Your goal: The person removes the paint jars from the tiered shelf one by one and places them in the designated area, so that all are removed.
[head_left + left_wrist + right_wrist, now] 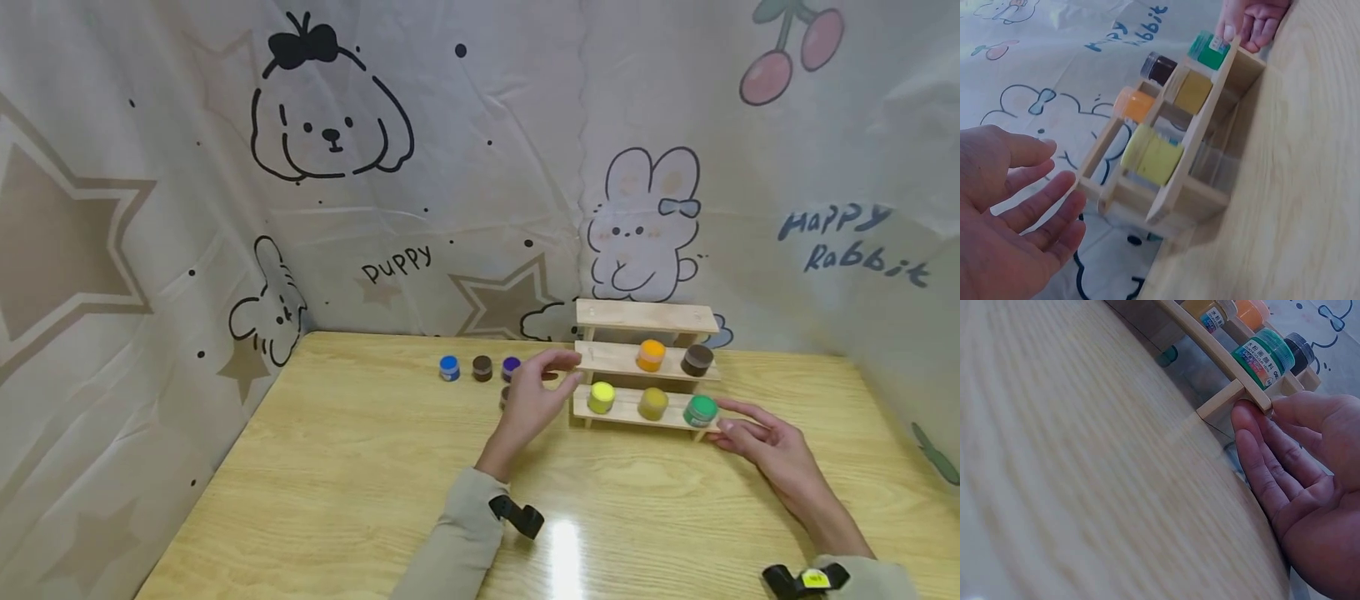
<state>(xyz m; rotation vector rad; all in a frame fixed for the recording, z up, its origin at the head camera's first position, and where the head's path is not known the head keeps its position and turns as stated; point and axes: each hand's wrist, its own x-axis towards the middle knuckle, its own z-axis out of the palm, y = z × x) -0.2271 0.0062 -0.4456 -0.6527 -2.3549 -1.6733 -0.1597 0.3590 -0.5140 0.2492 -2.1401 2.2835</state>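
Your right hand point(780, 454), the closer to you, pinches the right end of the lowest tier of the wooden rack point(645, 317) between thumb and bent fingers. Your left hand point(528, 400) stands at the opposite end, fingers loosely extended, thumb parted, holding nothing; whether a fingertip touches the wood cannot be told. The rack lies between your hands, leftward of the right fingers and rightward of the left, its long axis running from hand to hand; the right is nearer, being in contact. Three pale, smooth planks rise in steps away from you. The front one bears squat cylindrical jars: yellow point(601, 398), ochre point(653, 404) and printed-label green point(701, 411), the last beside your right fingertips. The middle plank carries orange point(651, 356) and dark brown point(697, 361) jars. Left of the rack, on the wood-grained table point(337, 467), stand blue point(449, 368), brown point(482, 368) and purple point(511, 368) jars, with another partly hidden by your left hand. Beyond hangs creased, cartoon-printed cloth point(480, 192).
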